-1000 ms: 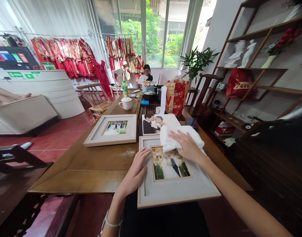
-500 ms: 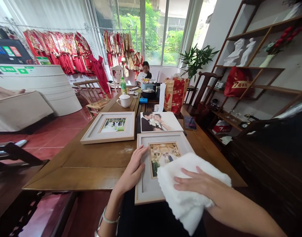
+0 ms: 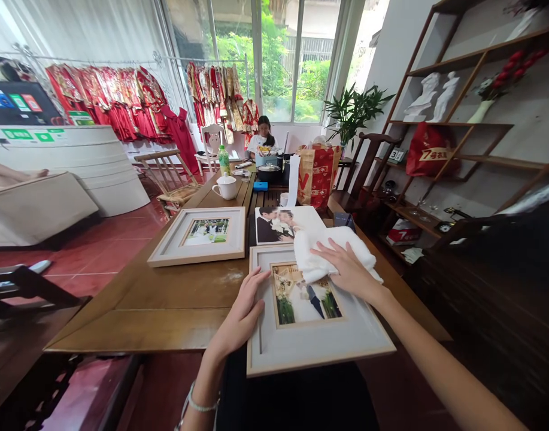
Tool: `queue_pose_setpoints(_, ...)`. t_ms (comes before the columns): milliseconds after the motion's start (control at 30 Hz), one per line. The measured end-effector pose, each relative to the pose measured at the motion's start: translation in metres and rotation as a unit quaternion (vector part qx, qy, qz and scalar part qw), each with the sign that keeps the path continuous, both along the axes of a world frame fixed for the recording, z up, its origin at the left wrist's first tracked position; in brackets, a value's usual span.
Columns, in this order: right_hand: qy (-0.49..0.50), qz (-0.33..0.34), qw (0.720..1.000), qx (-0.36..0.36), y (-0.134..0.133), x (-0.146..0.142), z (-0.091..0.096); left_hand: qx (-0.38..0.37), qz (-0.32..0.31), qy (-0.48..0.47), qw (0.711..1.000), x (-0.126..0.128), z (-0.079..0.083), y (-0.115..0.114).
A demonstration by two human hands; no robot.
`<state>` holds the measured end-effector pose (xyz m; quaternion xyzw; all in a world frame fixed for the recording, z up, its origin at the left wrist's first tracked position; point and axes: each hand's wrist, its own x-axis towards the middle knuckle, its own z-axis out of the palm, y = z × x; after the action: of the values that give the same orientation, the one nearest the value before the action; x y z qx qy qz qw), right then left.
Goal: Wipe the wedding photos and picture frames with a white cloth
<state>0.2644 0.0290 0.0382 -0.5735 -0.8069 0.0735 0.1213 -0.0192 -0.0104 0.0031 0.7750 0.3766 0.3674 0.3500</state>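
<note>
So the left hand point(image 3: 243, 311) is lying palm-down along the left border of the near picture frame point(image 3: 296, 353), with the fingers angled up and inward over the pale mat and the thumb tucked in lower down. That grip is basically open, just resting on the frame and not clamped around anything. There's a beaded bracelet point(image 3: 205, 408) on that wrist, and the forearm comes up pretty steeply from the bottom edge. The right arm reaches in long and diagonal from the lower right, with the right hand point(image 3: 346, 269) laid over a bunched white towel point(image 3: 306, 263). Its grip is spread too: fingers fanned out toward the left, palm down on top of the cloth rather than fisted around it. The towel sits over the frame's upper right corner and covers a bit of the wedding photo point(image 3: 301, 299) inside. The frame itself lies face up at the near edge of the wooden counter point(image 3: 166, 299), its bottom end sticking out past it. Just beyond is a loose couple print point(image 3: 269, 230), and a second frame point(image 3: 166, 244) lies off to the left.
</note>
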Motion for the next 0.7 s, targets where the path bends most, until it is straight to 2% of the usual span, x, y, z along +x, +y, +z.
queue_pose_setpoints(100,0.022,0.047,0.998,-0.042,-0.024,-0.008,-0.002,-0.003,-0.002,0.0,1.0,0.0,-0.002,0.001)
queue_pose_setpoints(333,0.112,0.18,0.972,-0.102,-0.119,-0.02,0.008,-0.016,0.008,-0.008,1.0,0.0,-0.002,0.0)
queue_pose_setpoints(433,0.108,0.196,0.968,-0.111,-0.136,-0.019,0.013,-0.032,0.004,-0.005,0.999,0.0,-0.001,-0.001)
queue_pose_setpoints(533,0.047,0.15,0.983,-0.09,-0.124,-0.018,0.01,-0.036,-0.003,-0.003,0.999,-0.001,0.0,-0.001)
queue_pose_setpoints(633,-0.018,0.052,0.998,-0.038,-0.087,-0.016,0.003,-0.031,-0.008,-0.006,0.999,-0.002,0.001,-0.001)
queue_pose_setpoints(700,-0.022,-0.012,1.0,0.012,-0.058,-0.012,-0.001,-0.027,-0.009,-0.01,1.0,-0.002,0.002,-0.001)
